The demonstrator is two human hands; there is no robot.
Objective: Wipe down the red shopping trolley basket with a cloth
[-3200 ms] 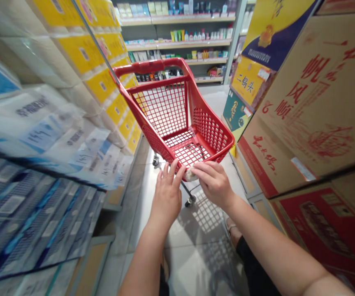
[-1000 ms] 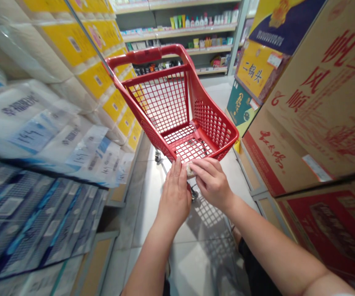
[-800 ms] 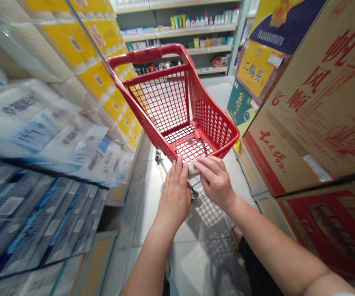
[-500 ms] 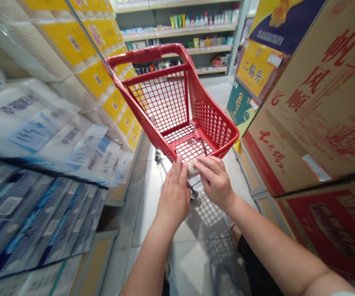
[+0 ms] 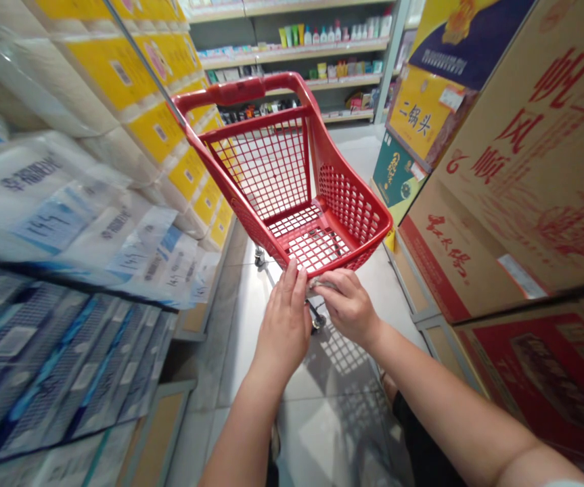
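My left hand [image 5: 284, 321] stands with straight fingers against the near rim of a red plastic shopping cart [image 5: 345, 216], just below its mesh basket. My right hand [image 5: 347, 304] has curled fingers at the same rim, close beside the left. Under those fingers is a small pale wad, perhaps a tissue or cloth [image 5: 319, 285], mostly hidden. The cart's red handle [image 5: 235, 91] is at the far end, and nothing lies in the basket.
Plastic-wrapped paper rolls [image 5: 68, 203] fill shelves on the left. Printed cardboard cartons [image 5: 515, 176] with red characters are stacked on the right. Farther ahead stand shelves of bottles and tubes [image 5: 302, 47]. The tiled floor [image 5: 317, 433] runs between them.
My right hand has dropped slightly and now covers most of the pale wad. My left hand has also shifted a little downward. The cart stays nearly still.
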